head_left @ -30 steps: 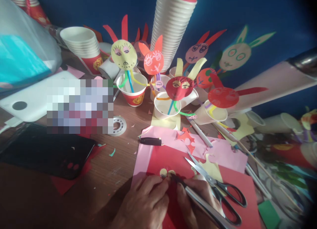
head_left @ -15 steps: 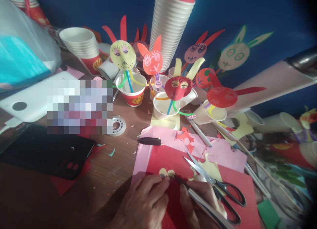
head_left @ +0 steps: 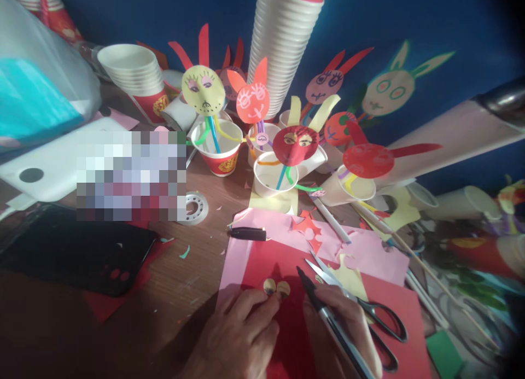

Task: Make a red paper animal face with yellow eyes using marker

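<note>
Two small cream paper circles [head_left: 276, 287] lie side by side, pinched at their lower edges by the fingertips of my left hand [head_left: 240, 332]. Dark pen marks show on them. In my right hand [head_left: 344, 324] is a black-and-silver marker pen [head_left: 328, 310], its dark tip pointing up and away, a little right of the circles and apart from them. Under both hands lies a red paper sheet [head_left: 262, 258] on pink paper [head_left: 238, 258]. Black-handled scissors [head_left: 361, 302] rest beside my right hand, blades partly apart. A black pen cap [head_left: 248, 234] sits above the hands.
Several paper cups with pipe-cleaner figures and round paper faces stand behind, including a yellow face [head_left: 204, 90]. A tall cup stack [head_left: 285, 40] rises at the back. To the left are a black phone [head_left: 77, 248] and a tape roll [head_left: 202, 209]. Paper scraps [head_left: 348, 272] lie about.
The marker pen's tip has lifted off the right-hand circle and moved right and up with my right hand. My left hand keeps its place on the circles.
</note>
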`<state>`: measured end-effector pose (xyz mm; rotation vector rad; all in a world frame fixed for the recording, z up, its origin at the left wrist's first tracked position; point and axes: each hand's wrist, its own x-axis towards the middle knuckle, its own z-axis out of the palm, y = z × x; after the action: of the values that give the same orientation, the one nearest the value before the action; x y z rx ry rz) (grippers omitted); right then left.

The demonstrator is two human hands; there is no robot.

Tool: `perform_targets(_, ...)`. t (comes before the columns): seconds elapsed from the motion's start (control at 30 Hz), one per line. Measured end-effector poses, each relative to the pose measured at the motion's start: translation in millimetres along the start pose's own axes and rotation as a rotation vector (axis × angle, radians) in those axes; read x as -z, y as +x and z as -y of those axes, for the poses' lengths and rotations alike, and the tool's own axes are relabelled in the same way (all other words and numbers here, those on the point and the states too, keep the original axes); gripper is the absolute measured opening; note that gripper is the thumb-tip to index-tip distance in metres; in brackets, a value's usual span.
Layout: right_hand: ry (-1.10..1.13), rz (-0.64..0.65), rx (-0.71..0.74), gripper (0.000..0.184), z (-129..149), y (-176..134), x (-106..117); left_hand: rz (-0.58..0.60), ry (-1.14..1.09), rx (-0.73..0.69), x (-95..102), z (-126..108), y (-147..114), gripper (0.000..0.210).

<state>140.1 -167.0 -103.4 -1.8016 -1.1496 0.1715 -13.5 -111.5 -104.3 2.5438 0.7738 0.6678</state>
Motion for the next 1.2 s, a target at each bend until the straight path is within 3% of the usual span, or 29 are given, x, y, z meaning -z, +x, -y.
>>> perform_targets(0.17,-0.099,0.152,-0.057,0.024,1.7,1.5,4.2,-0.079,-0.013,-0.026,-2.3,0.2,-1.6,0.023)
perform_targets(0.3,-0.147,0.243,0.036,0.022,-0.2,5.2,6.7,0.005,-0.010,0.011,-0.2,-0.8,-3.1,0.015)
perform_targets(0.4,-0.151,0.291,0.155,0.014,-4.2,8.5,7.8,-0.003,-0.032,0.022,1.3,-1.6,-2.6,0.016)
perform_targets(0.73,-0.218,0.308,0.117,0.013,-1.4,7.3,6.6,-0.013,-0.011,0.015,1.6,-1.6,-1.3,0.023)
perform_targets(0.97,-0.209,0.323,0.308,0.009,-8.8,12.2,7.3,-0.009,0.000,0.012,0.5,-1.6,0.3,0.019)
perform_targets(1.13,-0.220,0.288,0.128,0.015,-3.8,6.7,6.4,0.025,0.008,0.008,2.2,-2.3,-3.3,0.017)
perform_targets(1.2,-0.207,0.286,0.126,0.014,-2.2,5.5,5.9,0.029,0.003,0.007,2.0,-2.0,-3.6,0.016)
